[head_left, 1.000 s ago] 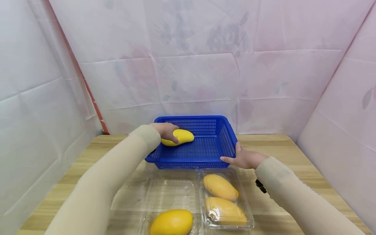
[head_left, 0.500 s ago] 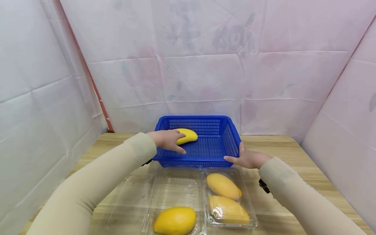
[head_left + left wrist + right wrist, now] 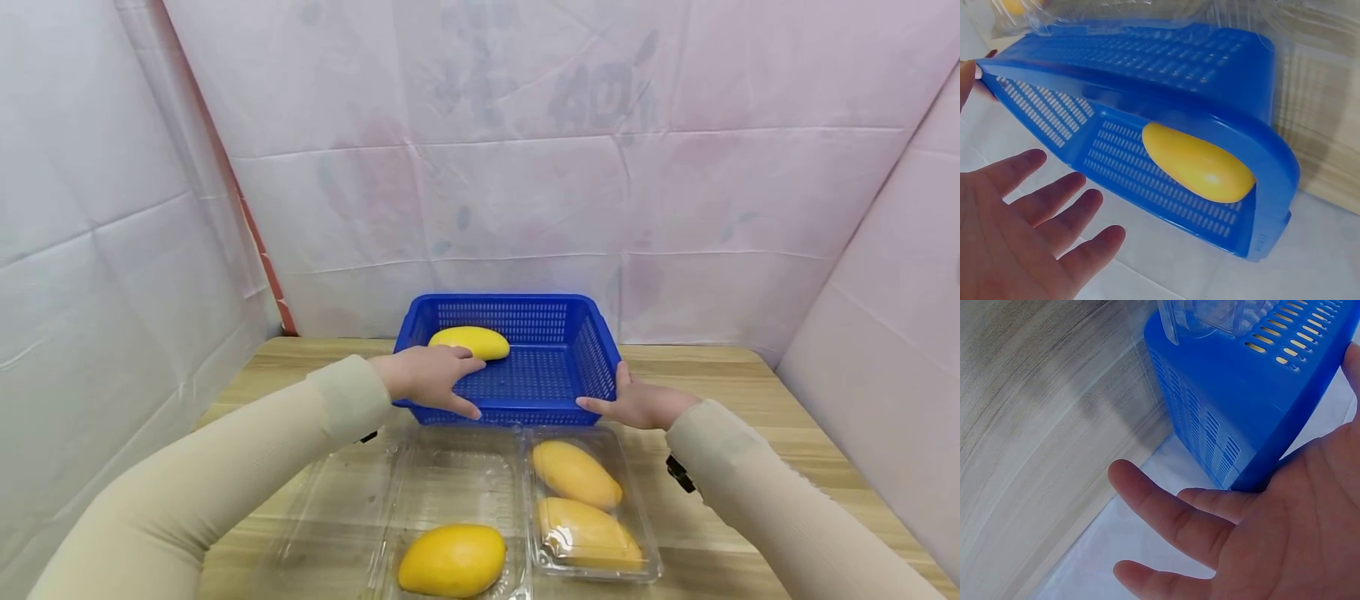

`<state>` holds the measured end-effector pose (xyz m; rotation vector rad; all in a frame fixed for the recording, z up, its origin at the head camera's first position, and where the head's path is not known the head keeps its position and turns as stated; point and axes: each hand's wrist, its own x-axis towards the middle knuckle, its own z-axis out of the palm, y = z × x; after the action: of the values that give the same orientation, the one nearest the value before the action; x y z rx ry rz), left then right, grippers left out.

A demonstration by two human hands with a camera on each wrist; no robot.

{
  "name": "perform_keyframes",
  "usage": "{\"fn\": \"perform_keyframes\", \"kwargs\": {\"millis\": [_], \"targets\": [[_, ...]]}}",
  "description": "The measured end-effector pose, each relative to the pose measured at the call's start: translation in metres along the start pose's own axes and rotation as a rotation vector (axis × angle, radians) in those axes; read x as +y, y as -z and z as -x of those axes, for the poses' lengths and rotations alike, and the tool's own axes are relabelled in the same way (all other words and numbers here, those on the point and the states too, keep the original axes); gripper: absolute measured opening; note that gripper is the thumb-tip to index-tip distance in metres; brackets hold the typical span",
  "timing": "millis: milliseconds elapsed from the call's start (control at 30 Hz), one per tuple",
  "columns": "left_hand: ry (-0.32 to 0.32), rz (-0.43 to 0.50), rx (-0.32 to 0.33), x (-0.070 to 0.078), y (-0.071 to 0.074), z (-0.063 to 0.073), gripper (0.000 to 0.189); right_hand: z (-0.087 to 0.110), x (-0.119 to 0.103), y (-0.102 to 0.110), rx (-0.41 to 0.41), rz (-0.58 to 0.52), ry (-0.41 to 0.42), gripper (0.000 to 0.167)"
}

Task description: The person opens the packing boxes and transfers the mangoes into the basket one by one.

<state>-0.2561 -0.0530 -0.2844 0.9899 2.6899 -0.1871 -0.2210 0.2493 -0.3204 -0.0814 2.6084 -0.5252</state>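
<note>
A yellow mango (image 3: 472, 342) lies at the back left inside the blue plastic basket (image 3: 495, 417). My left hand (image 3: 431, 379) hovers over the basket's front left part, fingers spread and holding nothing. The left wrist view shows this palm (image 3: 1016, 225) apart from the mango (image 3: 1197, 165). At the basket's front right corner, my right hand (image 3: 637, 404) touches the rim, its fingers fairly straight. Just in front, an opened clear clamshell box (image 3: 465, 492) holds one mango (image 3: 452, 560). To its right, another clear box (image 3: 592, 575) contains two mangoes (image 3: 576, 475).
The wooden table (image 3: 720, 467) carries the basket and boxes. A pale patterned sheet (image 3: 517, 200) hangs close behind the basket, and similar sheets flank the table on both sides. The clear lid (image 3: 337, 508) lies folded out to the left.
My left hand has let go of the mango in the basket and moved toward the basket's front. My right hand stays at the corner. The whole view has shifted slightly.
</note>
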Motion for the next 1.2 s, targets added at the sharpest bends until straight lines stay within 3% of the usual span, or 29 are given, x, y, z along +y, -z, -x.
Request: {"fn": "perform_keyframes", "kwargs": {"millis": [400, 733, 1200], "targets": [[-0.103, -0.031, 0.064, 0.014, -0.005, 0.019, 0.077, 0.000, -0.001, 0.000, -0.002, 0.019, -0.008, 0.121], [-0.121, -0.059, 0.088, 0.019, -0.010, 0.030, 0.074, 0.001, -0.002, 0.001, -0.005, 0.017, -0.009, 0.122], [-0.198, -0.063, 0.098, 0.027, -0.023, 0.048, 0.072, -0.001, -0.001, 0.003, -0.020, 0.000, 0.005, 0.120]]}}
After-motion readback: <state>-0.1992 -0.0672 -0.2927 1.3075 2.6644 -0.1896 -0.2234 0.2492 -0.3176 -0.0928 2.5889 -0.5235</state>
